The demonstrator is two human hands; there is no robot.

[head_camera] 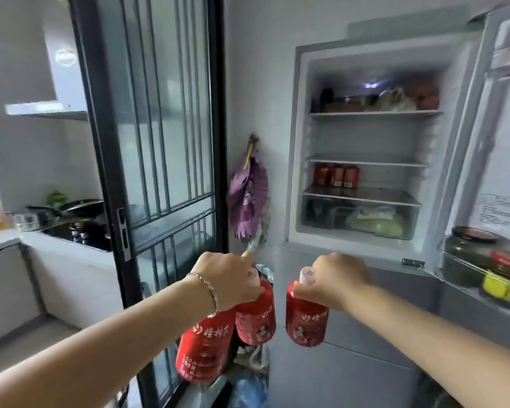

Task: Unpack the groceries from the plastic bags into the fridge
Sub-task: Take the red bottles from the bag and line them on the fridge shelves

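From the head camera, we hold our left hand point(228, 278) closed around the necks of two red bottles: the near left bottle point(202, 350) hangs low beneath the wrist, and the second left bottle point(256, 316) hangs just beside it, its pale cap between our fingers. Our right hand point(334, 279) is clamped around the neck of a third red bottle point(306, 318), whose pale cap sticks out at the thumb side. The bottles hang close together in front of the closed lower part of the fridge point(299, 148), below its open upper compartment.

Inside, the top shelf point(374, 113) carries blurred food items along its whole width. The middle shelf point(365, 162) has nothing we can make out on it. Three red cans point(336, 175) stand at the left end of the lowest shelf, above the clear drawer point(359, 219) holding something green. At the right edge, the open fridge door point(495, 148) carries jars point(471, 250) in its lower rack. A blue plastic bag point(248, 388) lies on the floor below the bottles.
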